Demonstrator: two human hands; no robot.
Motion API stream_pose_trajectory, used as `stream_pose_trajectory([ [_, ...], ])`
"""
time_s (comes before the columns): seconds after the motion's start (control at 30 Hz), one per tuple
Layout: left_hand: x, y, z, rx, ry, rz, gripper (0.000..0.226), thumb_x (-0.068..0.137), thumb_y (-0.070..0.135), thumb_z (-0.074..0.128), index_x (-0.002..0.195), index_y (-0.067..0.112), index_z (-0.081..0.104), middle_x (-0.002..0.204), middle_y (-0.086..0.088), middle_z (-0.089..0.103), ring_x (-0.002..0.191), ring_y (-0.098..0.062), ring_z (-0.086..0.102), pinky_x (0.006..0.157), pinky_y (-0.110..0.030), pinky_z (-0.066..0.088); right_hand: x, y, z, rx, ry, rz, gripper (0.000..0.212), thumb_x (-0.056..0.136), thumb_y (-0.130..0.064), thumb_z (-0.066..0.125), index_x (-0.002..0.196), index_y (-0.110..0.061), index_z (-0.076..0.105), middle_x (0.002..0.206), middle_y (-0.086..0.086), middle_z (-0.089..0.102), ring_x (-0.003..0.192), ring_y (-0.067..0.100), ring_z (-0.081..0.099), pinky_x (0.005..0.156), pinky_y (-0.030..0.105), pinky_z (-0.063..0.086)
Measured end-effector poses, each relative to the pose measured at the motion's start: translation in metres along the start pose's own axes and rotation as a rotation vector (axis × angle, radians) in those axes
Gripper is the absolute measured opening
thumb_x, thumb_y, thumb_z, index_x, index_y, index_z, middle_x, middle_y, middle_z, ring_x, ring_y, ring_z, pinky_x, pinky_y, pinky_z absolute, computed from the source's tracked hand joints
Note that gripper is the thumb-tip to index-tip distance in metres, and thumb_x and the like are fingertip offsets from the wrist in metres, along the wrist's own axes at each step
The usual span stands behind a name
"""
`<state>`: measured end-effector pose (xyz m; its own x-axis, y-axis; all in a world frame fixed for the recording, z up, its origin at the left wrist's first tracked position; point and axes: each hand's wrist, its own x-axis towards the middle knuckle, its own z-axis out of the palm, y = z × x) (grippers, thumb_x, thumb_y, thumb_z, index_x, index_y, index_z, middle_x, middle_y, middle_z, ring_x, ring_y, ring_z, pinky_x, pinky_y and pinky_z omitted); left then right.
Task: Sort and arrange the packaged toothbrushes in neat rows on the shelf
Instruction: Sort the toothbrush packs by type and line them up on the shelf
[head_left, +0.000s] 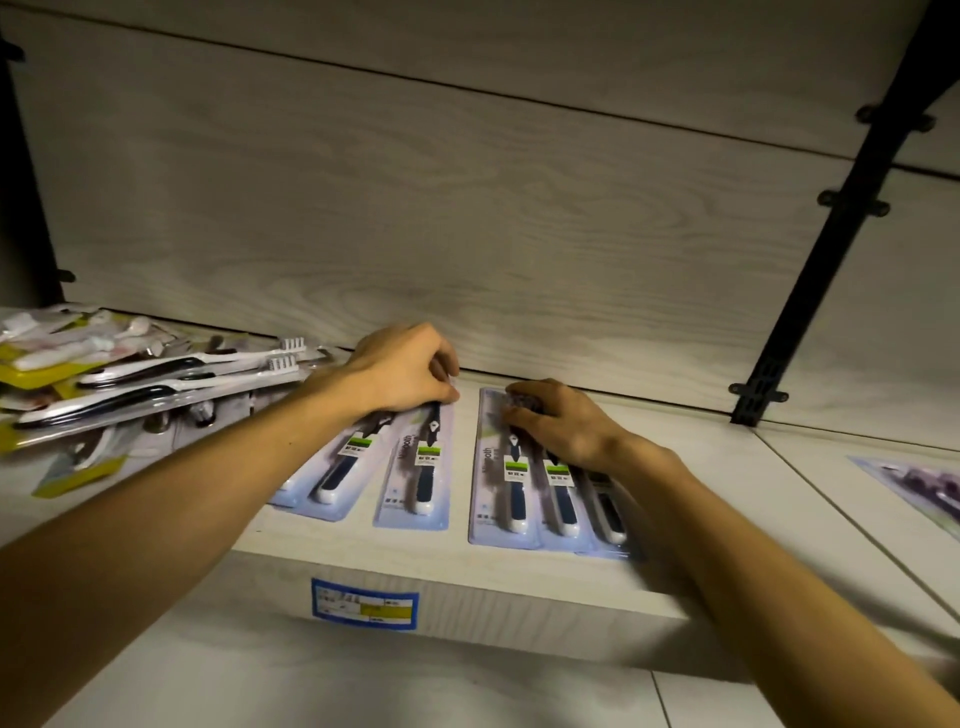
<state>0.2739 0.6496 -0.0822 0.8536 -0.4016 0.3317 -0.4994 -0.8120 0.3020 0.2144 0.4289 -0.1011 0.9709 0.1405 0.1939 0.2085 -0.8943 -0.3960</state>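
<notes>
Head | left hand (402, 366) fingers curled pinching toothbrush pack (415, 470) | right hand (558, 421) fingers curled on pack (501, 467)

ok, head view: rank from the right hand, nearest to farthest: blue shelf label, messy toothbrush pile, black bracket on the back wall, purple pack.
From the right hand:
1. Blue shelf label, below it on the shelf's front edge.
2. Black bracket, to its right at the back wall.
3. Purple pack, far right, and messy toothbrush pile, far left: too close to call.

My toothbrush packs (413, 478): pale blue cards, navy-and-white handles, green labels. Pile (104, 384): yellow cards, black-and-white brushes. Shelf (467, 571): pale wood grain; blue-bordered tag (364, 604).
</notes>
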Motion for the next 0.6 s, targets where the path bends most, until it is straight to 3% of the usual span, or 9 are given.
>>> stream_pose_trajectory([
  [0.23,-0.005,0.020,0.007,-0.002,0.093,0.011,0.031,0.076,0.050,0.079,0.101,0.032,0.074,0.094,0.018,0.075,0.089,-0.007,0.069,0.081,-0.027,0.053,0.001,0.001,0.000,0.048,-0.006,0.050,0.046,0.099,-0.048,0.049,0.138,-0.024,0.057,0.136,0.000,0.061,0.122,0.021,0.057,0.102,0.031,0.043],
  [0.4,-0.006,0.027,0.017,-0.038,0.110,0.054,0.032,0.077,0.057,0.075,0.102,0.035,0.073,0.097,0.020,0.074,0.090,-0.005,0.069,0.081,-0.029,0.054,-0.001,-0.001,0.000,0.139,0.003,0.045,0.035,0.104,-0.039,0.041,0.124,-0.024,0.066,0.124,0.002,0.067,0.111,0.021,0.060,0.100,0.037,0.046],
  [0.6,-0.004,0.027,0.016,-0.196,0.090,0.081,0.026,0.085,0.052,0.070,0.101,0.033,0.075,0.094,0.018,0.074,0.087,-0.001,0.067,0.082,-0.034,0.057,-0.004,-0.001,0.000,0.123,0.018,0.052,0.041,0.104,-0.045,0.039,0.117,-0.020,0.069,0.114,0.004,0.070,0.102,0.023,0.063,0.096,0.041,0.049],
])
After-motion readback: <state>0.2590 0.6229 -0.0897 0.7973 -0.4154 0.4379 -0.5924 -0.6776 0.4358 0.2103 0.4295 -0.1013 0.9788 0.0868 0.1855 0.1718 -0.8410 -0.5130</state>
